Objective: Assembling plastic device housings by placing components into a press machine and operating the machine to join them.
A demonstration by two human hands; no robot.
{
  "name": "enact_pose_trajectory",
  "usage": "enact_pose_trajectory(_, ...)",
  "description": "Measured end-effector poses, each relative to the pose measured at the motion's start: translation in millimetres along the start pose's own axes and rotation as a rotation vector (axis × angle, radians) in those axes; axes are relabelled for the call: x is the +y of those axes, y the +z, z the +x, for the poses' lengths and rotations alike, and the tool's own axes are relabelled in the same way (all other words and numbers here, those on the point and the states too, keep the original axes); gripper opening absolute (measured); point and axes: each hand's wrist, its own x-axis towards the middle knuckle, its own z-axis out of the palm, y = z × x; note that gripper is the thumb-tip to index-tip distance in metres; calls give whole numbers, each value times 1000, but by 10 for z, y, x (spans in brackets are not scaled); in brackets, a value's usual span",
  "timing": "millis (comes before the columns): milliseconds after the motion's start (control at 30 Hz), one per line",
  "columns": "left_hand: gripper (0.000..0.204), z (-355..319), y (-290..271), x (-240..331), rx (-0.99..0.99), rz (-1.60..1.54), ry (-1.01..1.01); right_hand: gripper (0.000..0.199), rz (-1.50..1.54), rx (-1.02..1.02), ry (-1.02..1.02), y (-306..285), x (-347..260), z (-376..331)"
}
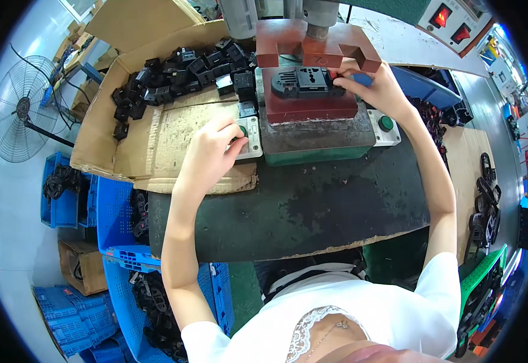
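My left hand (212,148) is at the left end of the press, its fingers and thumb curled round a green push button (243,131) on a light metal box. At the right end of the press, my right hand (375,88) is closed on a small blue and red item (362,79), mostly hidden by the fingers. Its fingertips reach the right end of a black socket housing (306,83), which lies on a dark red block (312,110). Just above the housing hangs the press's reddish upper block (318,47) with notches in it.
An open cardboard box (103,115) holding many black plug parts stands left of the press. Another green button (386,123) sits to the right. Blue crates (116,209) are lower left; black parts lie on a board (466,163) at right. A fan (23,109) stands far left.
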Motion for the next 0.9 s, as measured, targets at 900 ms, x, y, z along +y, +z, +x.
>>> enact_pose_trajectory(900,20,37,-10,134,-77,266,46,17,-411,-22,131,-286,13,-963)
